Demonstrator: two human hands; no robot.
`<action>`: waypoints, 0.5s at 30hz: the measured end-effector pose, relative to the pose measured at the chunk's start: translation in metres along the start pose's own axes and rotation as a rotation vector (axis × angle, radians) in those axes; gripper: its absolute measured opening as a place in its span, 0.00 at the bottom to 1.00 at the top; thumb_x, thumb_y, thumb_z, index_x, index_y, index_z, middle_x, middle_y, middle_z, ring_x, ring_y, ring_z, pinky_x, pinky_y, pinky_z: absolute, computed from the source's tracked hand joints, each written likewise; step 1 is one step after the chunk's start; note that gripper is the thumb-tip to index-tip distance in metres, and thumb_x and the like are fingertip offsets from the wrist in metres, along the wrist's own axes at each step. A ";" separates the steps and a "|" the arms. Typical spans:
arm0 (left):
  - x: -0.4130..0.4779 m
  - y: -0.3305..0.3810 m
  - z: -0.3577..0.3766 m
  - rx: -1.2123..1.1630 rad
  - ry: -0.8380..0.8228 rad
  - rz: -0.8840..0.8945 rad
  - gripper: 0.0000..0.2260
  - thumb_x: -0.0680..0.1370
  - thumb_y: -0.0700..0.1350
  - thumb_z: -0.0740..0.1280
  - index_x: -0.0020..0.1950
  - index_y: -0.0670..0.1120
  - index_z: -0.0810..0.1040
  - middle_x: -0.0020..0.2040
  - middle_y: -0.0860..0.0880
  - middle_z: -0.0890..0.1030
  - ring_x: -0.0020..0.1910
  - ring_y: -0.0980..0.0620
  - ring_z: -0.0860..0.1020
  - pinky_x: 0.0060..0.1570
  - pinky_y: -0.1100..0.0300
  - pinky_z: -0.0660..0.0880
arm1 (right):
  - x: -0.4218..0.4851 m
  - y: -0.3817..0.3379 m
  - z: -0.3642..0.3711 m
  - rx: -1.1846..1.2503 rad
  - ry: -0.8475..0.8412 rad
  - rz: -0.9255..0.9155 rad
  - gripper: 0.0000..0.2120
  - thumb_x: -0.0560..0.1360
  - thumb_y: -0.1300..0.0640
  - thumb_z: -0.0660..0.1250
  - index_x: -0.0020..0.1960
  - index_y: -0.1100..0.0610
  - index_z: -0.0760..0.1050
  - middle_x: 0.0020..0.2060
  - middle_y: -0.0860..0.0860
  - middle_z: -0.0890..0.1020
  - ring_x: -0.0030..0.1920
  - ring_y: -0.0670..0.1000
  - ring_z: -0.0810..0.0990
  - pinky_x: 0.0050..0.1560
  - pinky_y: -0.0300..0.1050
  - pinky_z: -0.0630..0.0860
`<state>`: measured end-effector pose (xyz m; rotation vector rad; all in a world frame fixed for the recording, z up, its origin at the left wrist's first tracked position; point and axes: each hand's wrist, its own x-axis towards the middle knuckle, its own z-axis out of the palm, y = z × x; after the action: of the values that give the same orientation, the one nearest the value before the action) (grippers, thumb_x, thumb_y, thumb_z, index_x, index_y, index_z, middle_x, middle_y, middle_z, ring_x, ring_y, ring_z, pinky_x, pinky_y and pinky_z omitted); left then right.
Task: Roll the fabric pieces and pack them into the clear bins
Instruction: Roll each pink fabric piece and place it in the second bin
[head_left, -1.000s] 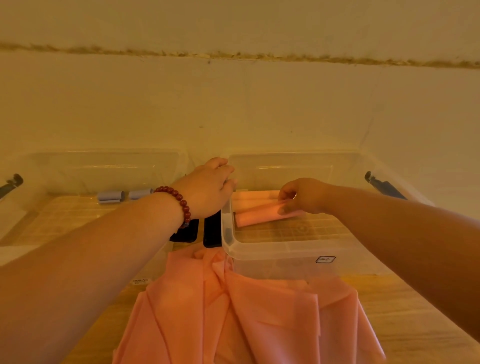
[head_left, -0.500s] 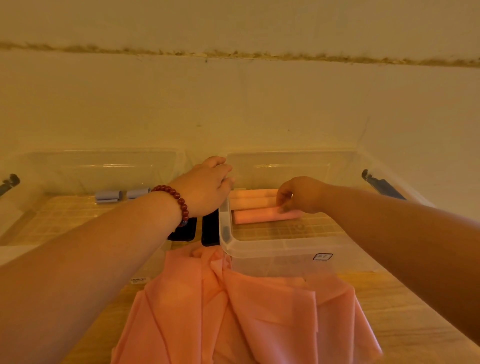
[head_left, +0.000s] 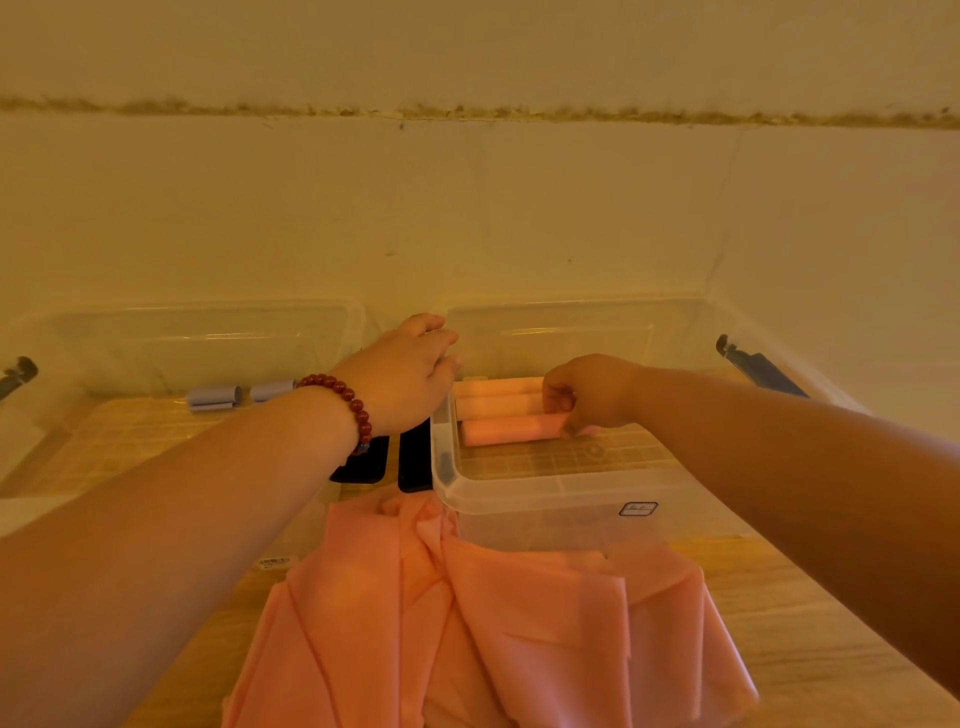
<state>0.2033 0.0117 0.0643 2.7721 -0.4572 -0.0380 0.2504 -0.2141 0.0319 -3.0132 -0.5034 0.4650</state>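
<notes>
The right grip (head_left: 587, 392) is clenched around the right end of a pink roll (head_left: 511, 430), its fingers (head_left: 563, 402) curled down over the cloth. That roll lies crosswise on the floor of the right bin (head_left: 545, 493), toward the back. Just behind it, touching side by side, lie two paler rolls (head_left: 496, 395).

The left grip (head_left: 410, 374) holds the same bin's left rim near the back corner, fingers bent over the edge. A red bead bracelet (head_left: 356, 405) circles that wrist.

The left bin (head_left: 156, 338) stands just beside the right one. It holds two grey-blue rolls (head_left: 215, 399) against its far wall. Black latches (head_left: 413, 462) show in the gap between the bins.

In front of the bins, loose pink fabric (head_left: 467, 623) lies rumpled on the wooden worktop (head_left: 805, 649), its far edge reaching the right bin's front wall. Both bins stand close to a pale wall (head_left: 467, 218).
</notes>
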 end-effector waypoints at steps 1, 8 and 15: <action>0.000 0.000 0.000 0.001 0.001 0.001 0.22 0.84 0.51 0.50 0.76 0.46 0.60 0.78 0.51 0.52 0.74 0.51 0.59 0.69 0.62 0.57 | 0.000 0.000 0.000 -0.006 0.009 0.001 0.17 0.73 0.56 0.73 0.61 0.55 0.76 0.48 0.48 0.72 0.49 0.50 0.70 0.46 0.39 0.64; 0.001 0.000 0.001 -0.004 0.010 0.001 0.21 0.84 0.51 0.50 0.76 0.47 0.61 0.78 0.51 0.53 0.74 0.52 0.59 0.68 0.62 0.57 | -0.002 0.006 -0.002 0.067 0.023 0.038 0.14 0.76 0.56 0.70 0.62 0.54 0.78 0.55 0.50 0.75 0.59 0.53 0.73 0.51 0.40 0.65; 0.002 -0.002 0.002 -0.009 0.016 0.001 0.21 0.84 0.51 0.50 0.76 0.47 0.61 0.78 0.52 0.53 0.74 0.52 0.59 0.66 0.64 0.56 | -0.003 0.005 -0.004 0.103 0.018 0.040 0.14 0.78 0.56 0.67 0.64 0.54 0.77 0.63 0.53 0.75 0.63 0.54 0.72 0.54 0.40 0.66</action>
<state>0.2057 0.0118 0.0620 2.7612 -0.4535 -0.0182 0.2501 -0.2196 0.0363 -2.9306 -0.4059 0.4507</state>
